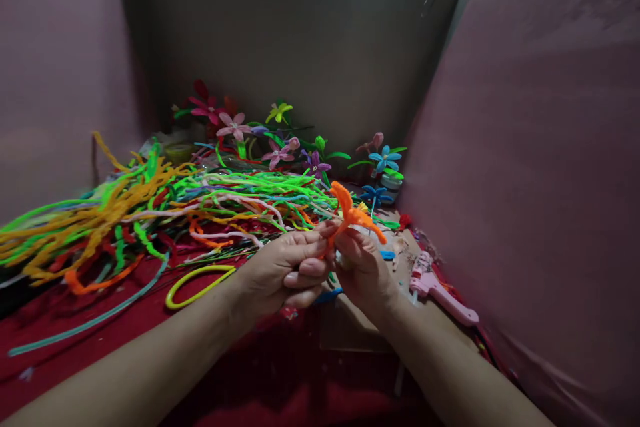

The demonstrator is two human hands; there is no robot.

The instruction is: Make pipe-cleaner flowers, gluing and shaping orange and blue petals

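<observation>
- I have the orange piece (352,215), a fuzzy stem form with splayed petal-like lobes, raised in front of the camera, above the red cloth (260,373) and the cardboard (353,337).
- My left hand (293,270) pinches its lower part between thumb and fingers, the other fingers curled beneath.
- My right hand (367,273) meets it at the same place, thumb and fingers closed on the base; exactly where those fingertips press is hidden from me.
- I judge the step in hand to be shaping or joining the lobes at their base.
- The next move, as I read it, calls for a firm left pinch while the right fingers twist or bend gently, sparing the lobes.
- Beyond my hands lie the heaped fuzzy stems (260,181), with finished-looking flowers (235,126) behind; the pink glue gun (443,292) rests to the right, untouched.
</observation>
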